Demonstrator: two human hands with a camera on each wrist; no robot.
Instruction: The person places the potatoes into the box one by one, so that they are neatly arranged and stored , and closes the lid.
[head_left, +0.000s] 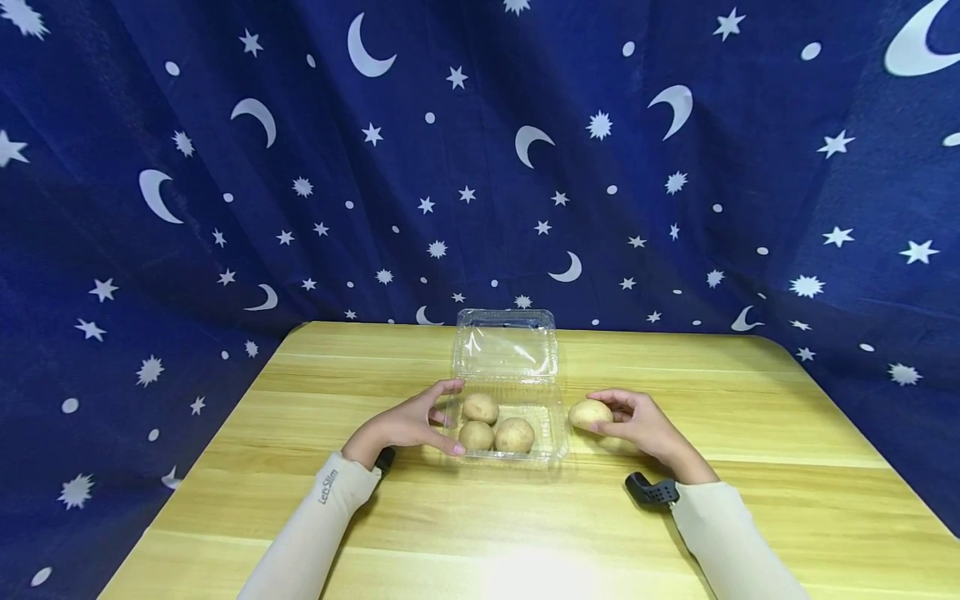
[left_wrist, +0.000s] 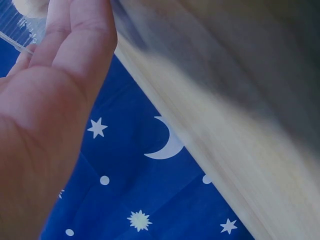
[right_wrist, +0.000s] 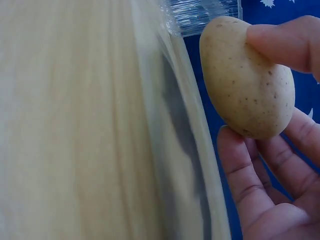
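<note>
A clear plastic clamshell container (head_left: 551,425) stands on the table with its lid (head_left: 506,346) raised at the back. Three potatoes lie inside: a rear one (head_left: 481,407), a front left one (head_left: 476,436) and a front right one (head_left: 514,435). My left hand (head_left: 408,421) holds the container's left side, thumb at the front corner and forefinger toward the back. Just right of the container, my right hand (head_left: 637,423) grips another potato (right_wrist: 247,80) between thumb and fingers. That potato is off the table, its brown-speckled skin plain in the right wrist view.
A light wood-grain table (head_left: 660,533) lies under everything. Behind and at the sides hangs a dark blue cloth (head_left: 480,167) with white moons and stars. Black straps (head_left: 651,490) sit at both wrists, below pale sleeves.
</note>
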